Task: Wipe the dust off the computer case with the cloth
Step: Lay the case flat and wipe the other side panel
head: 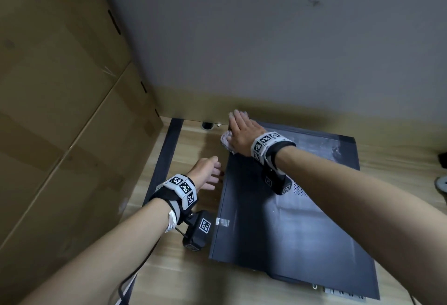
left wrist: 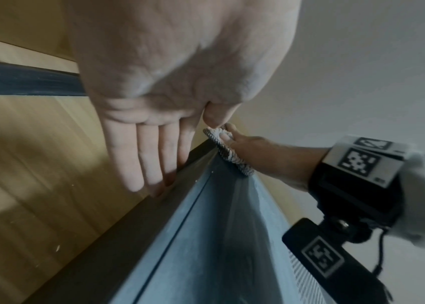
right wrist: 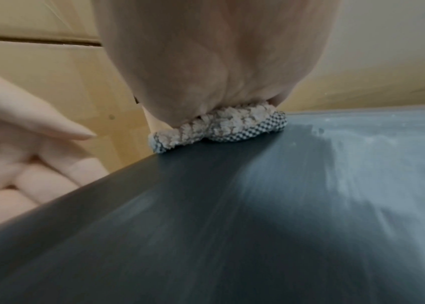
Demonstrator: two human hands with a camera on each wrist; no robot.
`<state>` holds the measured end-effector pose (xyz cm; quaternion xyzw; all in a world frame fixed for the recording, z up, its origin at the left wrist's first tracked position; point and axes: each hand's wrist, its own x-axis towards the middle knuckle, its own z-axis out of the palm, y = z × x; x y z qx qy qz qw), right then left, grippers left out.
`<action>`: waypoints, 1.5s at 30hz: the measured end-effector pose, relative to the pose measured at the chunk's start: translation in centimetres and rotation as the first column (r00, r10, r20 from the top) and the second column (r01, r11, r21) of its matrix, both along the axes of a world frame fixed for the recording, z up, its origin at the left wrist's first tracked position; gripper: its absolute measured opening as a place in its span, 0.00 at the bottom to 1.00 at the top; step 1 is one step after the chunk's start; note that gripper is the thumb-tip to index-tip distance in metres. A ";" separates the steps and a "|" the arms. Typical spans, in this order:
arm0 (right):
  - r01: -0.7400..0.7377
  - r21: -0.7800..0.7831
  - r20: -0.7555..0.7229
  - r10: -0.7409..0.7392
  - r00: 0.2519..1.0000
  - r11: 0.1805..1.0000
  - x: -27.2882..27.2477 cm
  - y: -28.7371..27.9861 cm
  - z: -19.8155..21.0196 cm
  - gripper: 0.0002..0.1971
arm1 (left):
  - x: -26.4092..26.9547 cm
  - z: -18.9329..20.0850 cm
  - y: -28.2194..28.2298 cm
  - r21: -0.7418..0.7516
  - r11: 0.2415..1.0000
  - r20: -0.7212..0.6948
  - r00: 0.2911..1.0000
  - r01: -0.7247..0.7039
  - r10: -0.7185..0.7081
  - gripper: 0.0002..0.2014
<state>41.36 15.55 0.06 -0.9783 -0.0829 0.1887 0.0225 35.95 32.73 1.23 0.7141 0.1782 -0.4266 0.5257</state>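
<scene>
A dark computer case [head: 302,220] lies flat on the wooden floor, its side panel [right wrist: 258,205] up, with pale dust toward its far right. My right hand [head: 242,130] lies flat, fingers straight, pressing a whitish checked cloth [head: 226,139] onto the case's far left corner. The cloth [right wrist: 219,127] bulges out under the palm, and it [left wrist: 228,152] hangs slightly over the case edge. My left hand [head: 208,174] is open beside the case's left side, with straight fingers [left wrist: 151,164] touching the upper edge of the case [left wrist: 206,246].
Large cardboard boxes [head: 60,111] stand close on the left. A grey wall [head: 266,38] with a skirting board runs behind the case. A dark strip [head: 167,157] lies on the floor by the boxes. Small dark objects [head: 442,159] sit at the right edge.
</scene>
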 end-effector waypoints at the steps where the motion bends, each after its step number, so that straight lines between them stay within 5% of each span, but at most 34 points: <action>1: 0.013 0.011 -0.014 -0.013 1.000 1.000 0.7 -0.2 0.1 0.35 | 0.2 0.1 0.0 0.003 1.000 0.009 1.000 -0.002 0.002 0.25; 8: -0.029 -0.002 0.026 0.029 0.999 1.000 -1.1 -0.5 0.4 0.34 | 0.2 0.9 -1.0 0.025 1.000 0.066 0.998 0.012 -0.013 0.23; 13: -0.078 0.007 0.049 0.078 0.996 0.997 -8.8 -0.3 0.3 0.34 | -1.3 0.9 -2.0 0.068 0.998 0.129 0.991 0.009 -0.018 0.22; 17: -0.106 0.030 0.090 0.103 0.991 0.994 -16.6 0.0 -0.1 0.34 | -2.7 1.2 -2.8 0.122 0.991 0.221 0.972 0.053 -0.079 0.10; 22: -0.099 0.014 0.128 0.096 0.987 0.995 -21.5 -0.9 -0.7 0.37 | -2.5 1.7 -3.5 0.194 0.969 0.269 0.942 0.151 -0.200 0.16; 26: -0.097 0.026 0.076 0.095 0.993 0.995 -19.7 -1.6 -0.9 0.38 | -0.9 1.8 -3.6 0.314 0.877 0.392 0.791 0.365 -0.469 0.26; 29: -0.088 0.001 0.052 0.088 0.995 0.996 -16.8 -2.7 -0.6 0.37 | 0.7 1.7 -3.0 0.527 0.664 0.381 0.552 0.530 -0.742 0.45; 32: -0.071 -0.026 0.022 0.071 0.997 0.997 -12.6 -3.8 -0.3 0.36 | 2.4 1.3 -2.8 0.610 0.520 0.343 0.393 0.598 -0.853 0.49; 39: -0.004 0.006 -0.003 0.004 1.000 1.000 -3.3 -5.1 -0.4 0.35 | 4.1 0.7 -2.8 0.660 0.467 0.313 0.350 0.588 -0.883 0.42; 45: 0.040 0.036 0.009 -0.041 0.999 0.999 -2.0 -5.5 -0.7 0.34 | 3.2 1.0 -3.7 0.687 0.434 0.287 0.331 0.583 -0.899 0.39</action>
